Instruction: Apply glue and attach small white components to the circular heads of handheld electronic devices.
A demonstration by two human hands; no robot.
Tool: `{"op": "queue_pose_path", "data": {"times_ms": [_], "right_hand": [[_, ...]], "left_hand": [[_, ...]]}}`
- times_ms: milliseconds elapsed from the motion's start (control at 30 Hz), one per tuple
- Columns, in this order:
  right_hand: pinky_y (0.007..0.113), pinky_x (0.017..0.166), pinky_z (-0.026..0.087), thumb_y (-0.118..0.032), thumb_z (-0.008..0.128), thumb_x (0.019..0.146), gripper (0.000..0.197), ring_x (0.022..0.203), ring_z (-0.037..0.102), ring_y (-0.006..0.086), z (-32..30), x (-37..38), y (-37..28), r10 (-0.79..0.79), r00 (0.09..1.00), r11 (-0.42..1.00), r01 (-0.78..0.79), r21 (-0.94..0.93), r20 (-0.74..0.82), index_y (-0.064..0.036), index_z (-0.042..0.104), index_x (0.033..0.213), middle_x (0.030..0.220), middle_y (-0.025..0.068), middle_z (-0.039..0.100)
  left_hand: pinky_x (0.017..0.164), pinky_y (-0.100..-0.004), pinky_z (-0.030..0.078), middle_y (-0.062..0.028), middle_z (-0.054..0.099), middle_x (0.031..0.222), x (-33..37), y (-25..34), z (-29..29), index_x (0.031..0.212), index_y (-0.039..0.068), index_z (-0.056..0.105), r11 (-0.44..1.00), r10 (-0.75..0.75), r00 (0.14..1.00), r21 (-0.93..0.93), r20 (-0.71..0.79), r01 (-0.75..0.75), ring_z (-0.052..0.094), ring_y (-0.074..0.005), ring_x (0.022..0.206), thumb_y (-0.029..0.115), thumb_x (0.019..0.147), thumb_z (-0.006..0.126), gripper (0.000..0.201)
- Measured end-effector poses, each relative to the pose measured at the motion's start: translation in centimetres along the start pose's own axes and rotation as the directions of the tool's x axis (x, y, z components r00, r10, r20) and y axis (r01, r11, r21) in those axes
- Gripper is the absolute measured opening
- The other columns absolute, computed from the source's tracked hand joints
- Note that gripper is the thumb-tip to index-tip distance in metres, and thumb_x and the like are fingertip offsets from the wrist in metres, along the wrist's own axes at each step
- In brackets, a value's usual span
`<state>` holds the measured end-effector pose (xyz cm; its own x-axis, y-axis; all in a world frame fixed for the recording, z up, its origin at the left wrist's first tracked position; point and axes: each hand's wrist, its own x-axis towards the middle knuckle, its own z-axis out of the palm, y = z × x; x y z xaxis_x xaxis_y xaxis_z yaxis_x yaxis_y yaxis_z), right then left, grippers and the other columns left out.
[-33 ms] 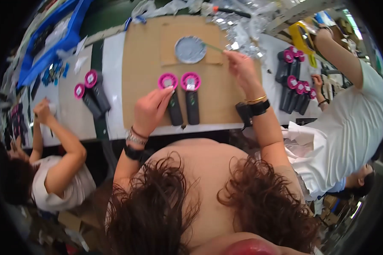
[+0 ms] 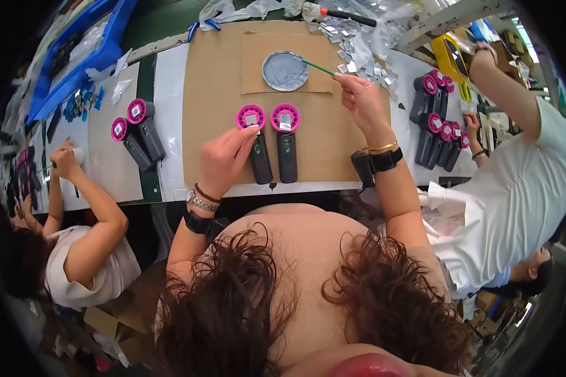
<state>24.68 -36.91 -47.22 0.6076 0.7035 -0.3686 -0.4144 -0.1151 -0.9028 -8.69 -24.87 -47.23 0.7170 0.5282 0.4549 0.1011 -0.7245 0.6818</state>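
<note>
Pinching a green stick (image 2: 317,67) over the grey dish (image 2: 285,70), right hand (image 2: 358,97) — left hand (image 2: 223,160) apparently steadies a pink-headed fan (image 2: 255,141); dab lightly.

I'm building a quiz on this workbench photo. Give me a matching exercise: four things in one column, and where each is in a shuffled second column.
Things:
1. left hand
2. green stick
3. round grey dish
4. black wristband

Places:
A. on the small cardboard sheet
B. on the right forearm
C. on the left pink-headed handheld fan
D. pinched in the right hand

Pairs: 1-C, 2-D, 3-A, 4-B
</note>
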Motion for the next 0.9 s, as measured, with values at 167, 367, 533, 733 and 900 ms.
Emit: {"op": "queue_pose_path", "data": {"times_ms": [167, 367, 533, 733, 900], "right_hand": [[0.023, 0.050, 0.027, -0.013, 0.076, 0.104, 0.015, 0.057, 0.037, 0.0029, 0.3, -0.3, -0.6, 0.031, 0.998, 0.997, -0.035, 0.070, 0.061, 0.0018, 0.077, 0.106, 0.071, -0.0085, 0.047], [0.022, 0.051, 0.026, -0.012, 0.073, 0.106, 0.018, 0.059, 0.037, 0.0028, 0.6, -1.5, -1.9, 0.002, 0.994, 0.996, -0.012, 0.088, 0.113, 0.0045, 0.077, 0.113, 0.072, -0.0082, 0.044], [0.022, 0.051, 0.026, -0.011, 0.072, 0.107, 0.021, 0.059, 0.036, 0.0027, 2.5, -4.3, -3.1, -0.024, 0.990, 0.999, 0.020, 0.029, 0.137, 0.0063, 0.076, 0.118, 0.071, -0.0077, 0.043], [0.022, 0.053, 0.028, -0.011, 0.074, 0.106, 0.021, 0.061, 0.039, 0.0020, 3.9, -7.9, -2.0, -0.061, 0.980, 0.994, 0.077, -0.075, 0.190, 0.0065, 0.078, 0.117, 0.075, -0.0055, 0.053], [0.022, 0.057, 0.031, -0.008, 0.079, 0.103, 0.015, 0.066, 0.045, 0.0022, 6.4, -10.2, -1.0, -0.255, 0.945, 0.875, 0.316, -0.365, 0.207, 0.0025, 0.083, 0.113, 0.080, -0.0043, 0.061]], "left_hand": [[0.062, -0.0383, 0.054, -0.0111, 0.073, 0.087, -0.8, -0.9, 0.7, 0.122, 0.009, 0.079, 1.000, 0.001, 1.000, 0.015, -0.028, -0.001, 0.071, -0.0300, 0.071, 0.008, 0.100, 0.077, 0.022], [0.061, -0.0384, 0.054, -0.0094, 0.073, 0.087, -1.2, -1.0, 0.4, 0.122, 0.010, 0.079, 0.999, -0.004, 1.000, 0.033, -0.021, 0.005, 0.070, -0.0294, 0.070, 0.009, 0.099, 0.077, 0.024], [0.062, -0.0372, 0.054, -0.0077, 0.073, 0.087, -0.7, -0.8, 0.2, 0.117, 0.010, 0.079, 0.995, 0.037, 0.998, 0.092, -0.044, -0.033, 0.070, -0.0278, 0.070, 0.010, 0.097, 0.078, 0.020], [0.061, -0.0363, 0.054, -0.0064, 0.074, 0.088, -1.0, -1.0, 0.7, 0.112, 0.011, 0.079, 0.997, 0.004, 0.996, 0.074, -0.092, 0.003, 0.071, -0.0262, 0.071, 0.011, 0.097, 0.078, 0.015], [0.060, -0.0342, 0.053, -0.0089, 0.075, 0.086, -1.3, -1.1, 0.6, 0.112, 0.007, 0.079, 0.995, 0.028, 0.994, 0.097, -0.101, -0.018, 0.070, -0.0239, 0.068, 0.007, 0.096, 0.081, 0.016]]}}
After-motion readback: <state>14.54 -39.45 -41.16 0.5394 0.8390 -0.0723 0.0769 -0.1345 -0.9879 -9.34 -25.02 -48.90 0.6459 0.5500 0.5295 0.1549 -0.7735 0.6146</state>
